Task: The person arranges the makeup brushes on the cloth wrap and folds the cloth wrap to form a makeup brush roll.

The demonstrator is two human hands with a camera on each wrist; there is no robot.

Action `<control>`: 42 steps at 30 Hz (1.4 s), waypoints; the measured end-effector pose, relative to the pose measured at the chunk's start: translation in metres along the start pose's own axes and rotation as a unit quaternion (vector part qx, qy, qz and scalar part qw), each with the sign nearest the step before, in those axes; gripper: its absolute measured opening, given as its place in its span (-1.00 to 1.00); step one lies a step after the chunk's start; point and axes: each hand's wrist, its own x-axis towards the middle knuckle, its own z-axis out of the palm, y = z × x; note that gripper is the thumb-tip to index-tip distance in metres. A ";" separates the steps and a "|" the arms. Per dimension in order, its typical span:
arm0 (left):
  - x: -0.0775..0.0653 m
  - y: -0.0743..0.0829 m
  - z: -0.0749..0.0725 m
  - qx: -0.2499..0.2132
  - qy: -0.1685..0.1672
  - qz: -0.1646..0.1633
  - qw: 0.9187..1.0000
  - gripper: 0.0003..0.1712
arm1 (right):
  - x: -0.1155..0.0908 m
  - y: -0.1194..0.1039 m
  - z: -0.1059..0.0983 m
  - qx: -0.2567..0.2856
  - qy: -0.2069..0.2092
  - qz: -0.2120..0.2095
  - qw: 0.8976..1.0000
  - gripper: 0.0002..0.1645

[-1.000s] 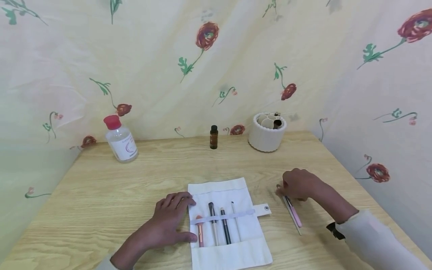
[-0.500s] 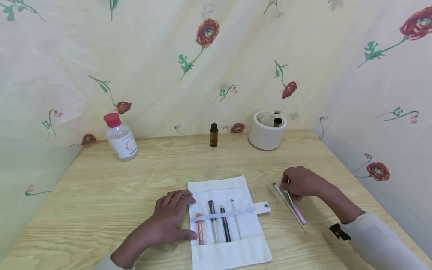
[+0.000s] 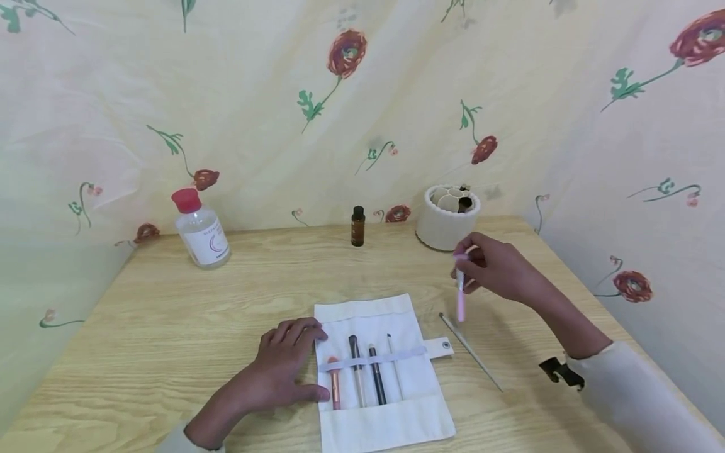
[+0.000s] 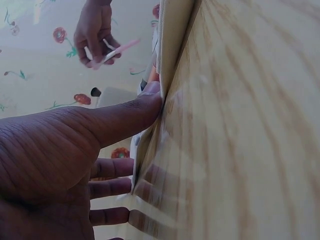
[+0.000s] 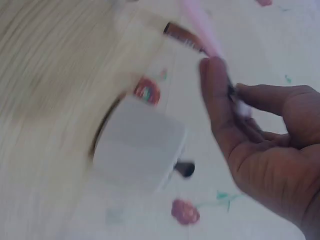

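Pinched between thumb and fingers of my right hand [image 3: 491, 267] is a pink-handled makeup brush [image 3: 460, 305], held above the table with its handle pointing down. In the right wrist view the pink handle [image 5: 200, 22] is blurred. My left hand [image 3: 283, 368] rests with spread, straight fingers on the left edge of a white cloth brush roll [image 3: 391, 425]. Tucked under its elastic band lie a rose-gold brush [image 3: 335, 387], a wide dark-tipped brush [image 3: 358, 371], a black-handled brush [image 3: 377, 377] and a thin white one [image 3: 396, 371]. Right of the roll, a thin pale brush [image 3: 470, 350] lies on the table.
A white ribbed holder [image 3: 447, 223] with brushes in it stands at the back right, just beyond my right hand. A small brown bottle [image 3: 358, 228] is at the back middle. A clear bottle with a red cap [image 3: 202, 233] stands back left. Floral cloth [image 3: 255, 126] hangs behind the table.
My right hand has lifted the pink brush off the table and moved it up and left, towards the holder. The thin pale brush has shifted left and lies alone. My left hand stays put.
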 end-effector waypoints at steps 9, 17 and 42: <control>0.000 0.001 0.002 0.002 0.002 0.001 1.000 -0.02 | 0.016 -0.007 0.050 0.118 -0.068 -0.048 0.990 -0.69; 0.000 0.002 0.000 0.002 0.002 0.003 1.000 -0.03 | 0.009 0.004 0.072 -0.020 -0.132 -0.075 0.988 -0.81; 0.000 -0.001 -0.002 -0.008 -0.007 -0.004 1.000 -0.01 | -0.033 0.012 0.048 -0.152 -0.195 -0.032 0.968 -0.83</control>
